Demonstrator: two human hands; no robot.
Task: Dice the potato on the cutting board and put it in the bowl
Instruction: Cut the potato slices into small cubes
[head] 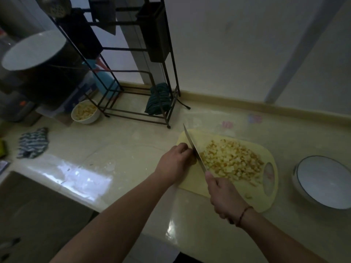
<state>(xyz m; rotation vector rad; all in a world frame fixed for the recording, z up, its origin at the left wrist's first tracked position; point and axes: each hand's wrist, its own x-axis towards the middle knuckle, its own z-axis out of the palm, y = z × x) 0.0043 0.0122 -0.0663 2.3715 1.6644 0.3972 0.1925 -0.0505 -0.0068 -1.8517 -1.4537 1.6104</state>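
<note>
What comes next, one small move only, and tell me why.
Probably another downward cut: the right hand grips the knife, its blade beside the curled left hand, which seems to hold a last piece. A diced potato pile covers the cutting board; the white bowl looks empty.

I see a glossy pale counter (pixel 121 149) carrying everything. Under my left hand (pixel 175 162) and right hand (pixel 224 198) lies a yellow cutting board (pixel 224 190). Just right of my right hand sits an empty white bowl (pixel 322 182). Well to the left of my left hand and further back stands a small bowl of cubes (pixel 85 112), beside a black wire rack (pixel 136 103). Far left lies a striped cloth (pixel 32 143).
</note>
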